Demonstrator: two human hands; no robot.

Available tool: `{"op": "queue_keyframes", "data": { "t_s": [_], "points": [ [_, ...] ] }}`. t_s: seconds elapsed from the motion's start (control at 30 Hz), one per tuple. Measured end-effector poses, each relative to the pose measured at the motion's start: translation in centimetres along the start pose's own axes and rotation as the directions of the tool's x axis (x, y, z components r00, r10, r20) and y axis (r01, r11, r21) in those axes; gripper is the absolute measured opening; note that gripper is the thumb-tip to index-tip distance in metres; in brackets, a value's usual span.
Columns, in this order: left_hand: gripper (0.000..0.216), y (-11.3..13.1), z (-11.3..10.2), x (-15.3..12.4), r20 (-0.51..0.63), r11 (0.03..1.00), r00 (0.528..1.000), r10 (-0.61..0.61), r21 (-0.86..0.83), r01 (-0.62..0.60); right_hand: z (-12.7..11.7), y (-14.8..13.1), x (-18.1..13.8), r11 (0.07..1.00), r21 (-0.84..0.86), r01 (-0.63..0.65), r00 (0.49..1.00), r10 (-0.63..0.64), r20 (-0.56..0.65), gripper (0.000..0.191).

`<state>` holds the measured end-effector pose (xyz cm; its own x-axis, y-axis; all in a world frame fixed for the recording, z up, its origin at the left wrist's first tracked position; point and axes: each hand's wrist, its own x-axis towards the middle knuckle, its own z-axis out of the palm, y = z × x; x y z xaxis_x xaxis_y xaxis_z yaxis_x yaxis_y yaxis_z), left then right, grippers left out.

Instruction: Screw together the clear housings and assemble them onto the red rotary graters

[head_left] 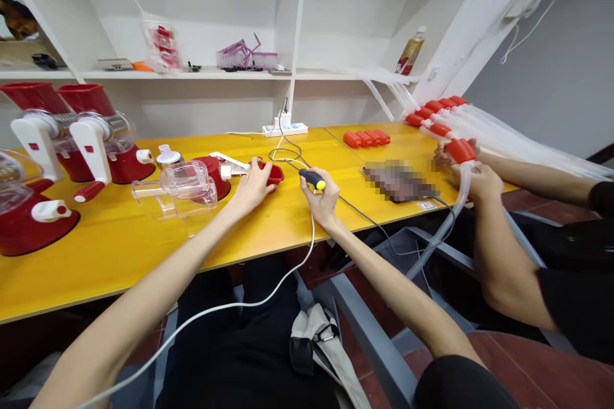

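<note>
My left hand (250,189) rests on the yellow table (119,236) with its fingers closed on a small red plastic part (275,174). Just left of it lies a clear plastic housing (185,186) on a red base (215,174). My right hand (320,202) is wrapped round a screwdriver with a black and yellow handle (313,179), held upright close to the red part. A white cable (268,297) hangs below my arms.
Assembled red and white grinders (91,134) stand at the left. A co-worker's hands (472,169) at the right hold a grey ribbed hose with a red cap (461,150). Red caps (367,138), a power strip (285,130) and shelves (192,73) lie behind.
</note>
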<state>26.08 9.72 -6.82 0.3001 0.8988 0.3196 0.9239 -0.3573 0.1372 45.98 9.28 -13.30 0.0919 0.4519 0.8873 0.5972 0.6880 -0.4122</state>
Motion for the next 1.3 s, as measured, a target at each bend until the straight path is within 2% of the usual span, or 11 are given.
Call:
{"op": "queue_keyframes", "data": {
  "t_s": [0.17,0.3,0.47,0.7,0.8,0.87,0.93,1.03,1.13,1.2,1.3],
  "points": [
    [0.044,-1.8,0.0,-0.9,0.019,0.997,0.999,0.050,-0.057,-0.049,0.0,-0.1,0.1,1.000,0.010,0.007,1.000,-0.007,-0.015,0.032],
    [0.068,-0.8,0.5,-0.5,-0.048,0.999,0.998,-0.029,-0.023,0.028,-0.1,-0.1,0.1,1.000,0.011,0.022,1.000,-0.021,-0.013,0.032],
    [0.060,0.4,0.5,-0.2,-0.084,0.993,0.993,-0.085,0.078,0.092,-0.2,-0.1,-0.1,1.000,0.010,0.022,1.000,-0.022,-0.006,0.031],
    [0.071,-0.7,-0.5,-1.0,-0.004,0.996,0.999,0.032,0.087,-0.032,-0.2,0.0,-0.1,0.999,0.033,-0.012,1.000,0.012,0.005,0.031],
    [0.073,0.2,-2.0,-3.2,0.004,0.977,0.980,0.199,0.071,-0.199,-0.3,-0.2,-0.1,0.997,0.063,-0.037,0.999,0.036,0.017,0.031],
    [0.063,0.9,-3.8,-5.9,-0.112,0.943,0.937,0.332,0.026,-0.331,-0.4,-0.1,-0.2,0.994,0.095,-0.059,0.998,0.058,0.019,0.031],
    [0.054,0.8,-6.2,-8.9,-0.287,0.940,0.900,0.328,0.006,-0.340,-0.4,0.0,-0.4,0.987,0.133,-0.085,0.996,0.083,0.017,0.031],
    [0.052,-1.3,-9.3,-12.2,-0.467,0.994,0.879,0.093,-0.012,-0.111,-0.4,0.0,-0.6,0.976,0.189,-0.110,0.994,0.113,-0.005,0.031],
    [0.075,-4.5,-10.3,-12.9,-0.500,0.977,0.842,-0.203,-0.042,0.210,-0.9,-1.1,-0.1,0.966,0.239,-0.099,0.990,0.120,-0.072,0.030],
    [0.088,-6.3,-10.0,-12.4,-0.439,0.954,0.857,-0.268,0.000,0.299,-1.6,-2.4,1.0,0.957,0.281,-0.075,0.984,0.116,-0.132,0.033],
    [0.093,-8.4,-9.7,-11.9,-0.368,0.967,0.907,-0.205,0.070,0.247,-3.3,-5.2,3.8,0.938,0.346,-0.025,0.967,0.111,-0.229,0.037]
  ]
}}
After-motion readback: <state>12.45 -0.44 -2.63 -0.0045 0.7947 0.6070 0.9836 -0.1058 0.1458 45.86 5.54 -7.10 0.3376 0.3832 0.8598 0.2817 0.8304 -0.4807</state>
